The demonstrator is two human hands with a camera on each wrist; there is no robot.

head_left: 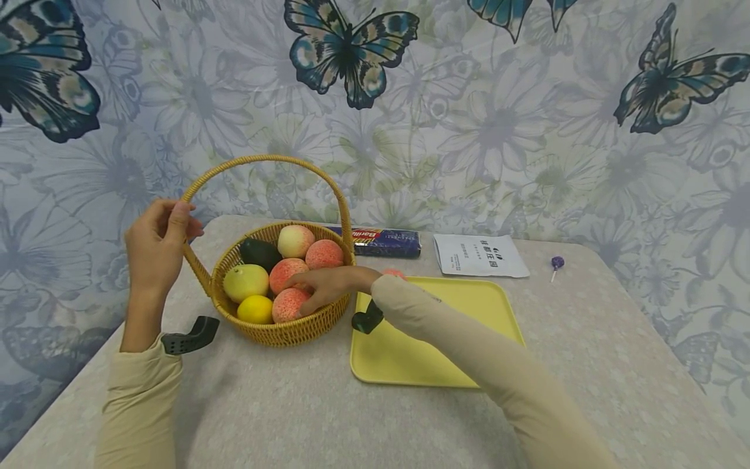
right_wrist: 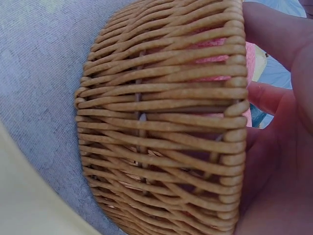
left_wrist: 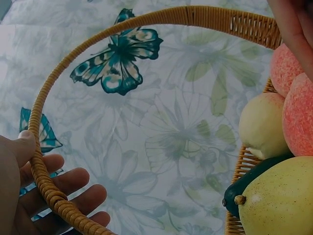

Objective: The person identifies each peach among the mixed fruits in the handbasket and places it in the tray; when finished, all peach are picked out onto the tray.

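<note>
The handle (head_left: 266, 158) is held between thumb and fingers by the left hand (head_left: 153, 246). Inside the basket (head_left: 287, 335), the front peach (head_left: 286, 306) appears to be touched by the right hand (head_left: 328, 284); whether it is gripped cannot be told. The handle is best kept steady and the peach cupped evenly, so the neighbouring lemon (head_left: 255, 310) is not dislodged.
</note>
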